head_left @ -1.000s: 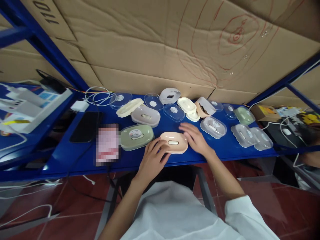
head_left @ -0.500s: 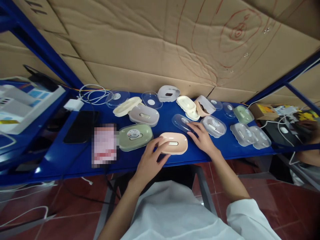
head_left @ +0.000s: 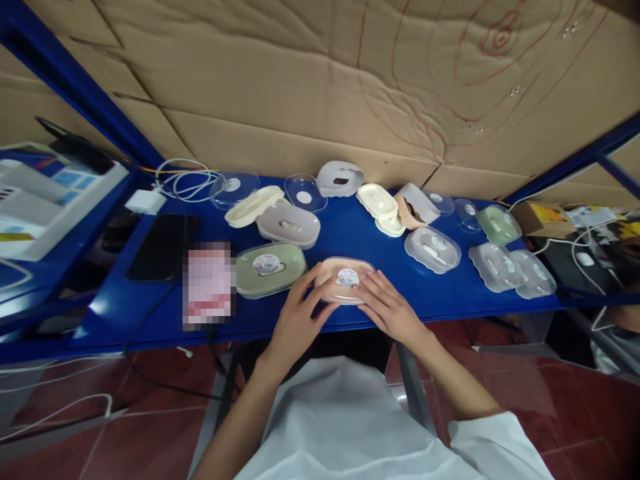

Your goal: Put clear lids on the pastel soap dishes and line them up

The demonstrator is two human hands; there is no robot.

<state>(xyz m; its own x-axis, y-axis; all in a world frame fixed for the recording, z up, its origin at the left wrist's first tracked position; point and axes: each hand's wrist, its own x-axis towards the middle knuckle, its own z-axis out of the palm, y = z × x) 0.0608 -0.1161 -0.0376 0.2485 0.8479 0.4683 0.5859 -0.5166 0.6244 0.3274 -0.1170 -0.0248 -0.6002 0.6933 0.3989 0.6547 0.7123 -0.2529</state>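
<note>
A peach soap dish point(head_left: 327, 293) lies at the front edge of the blue table, with a clear lid point(head_left: 348, 277) bearing a round white label over it. My left hand point(head_left: 299, 313) grips the dish's left end, thumb at the near side and fingers over the rim. On the right end, my right hand point(head_left: 393, 308) holds the lid down with its fingers across the top. Whether the lid is fully seated cannot be seen. Just left of my left hand is a green soap dish point(head_left: 245, 275) under a labelled clear lid.
Behind lie a lilac dish point(head_left: 305, 232), a cream piece point(head_left: 256, 205), loose clear lids point(head_left: 306, 188) and a lilac ring-shaped part point(head_left: 345, 172). Several lidded dishes point(head_left: 493, 263) stand at right. A phone point(head_left: 160, 250) and white cable point(head_left: 185, 183) are at left. Blue frame posts flank the table.
My right hand has brought the clear lid from behind the peach dish to the left and nearer, onto the dish. My left hand has stayed on the dish's left end.
</note>
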